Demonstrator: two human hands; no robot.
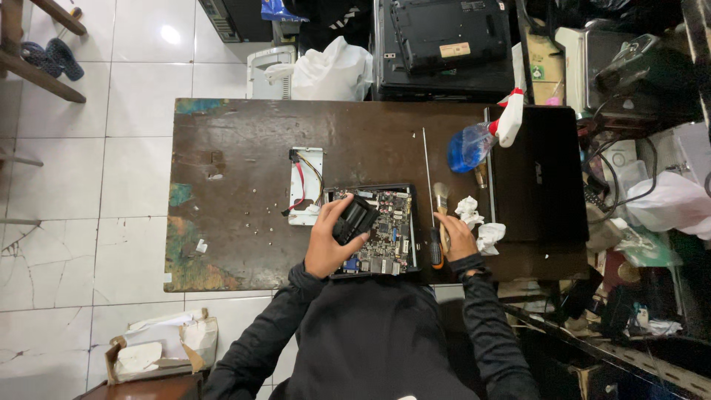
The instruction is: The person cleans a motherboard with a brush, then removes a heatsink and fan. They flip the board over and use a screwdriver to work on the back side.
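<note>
Black sleeves at frame bottom; left hand [328, 241] grips black fan [354, 219] lifted off exposed circuit board [385, 233], right hand [455, 235] clasps brush [441, 211]; cleaning seemingly midway.

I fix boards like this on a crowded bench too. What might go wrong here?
Loose screws scattered on the table might roll off or get lost. The left hand holds a black part over the circuit board; a slip might hit components. The spray bottle lies near the board and might leak.

white tiled floor [133, 170], worn brown table [244, 141]
</note>
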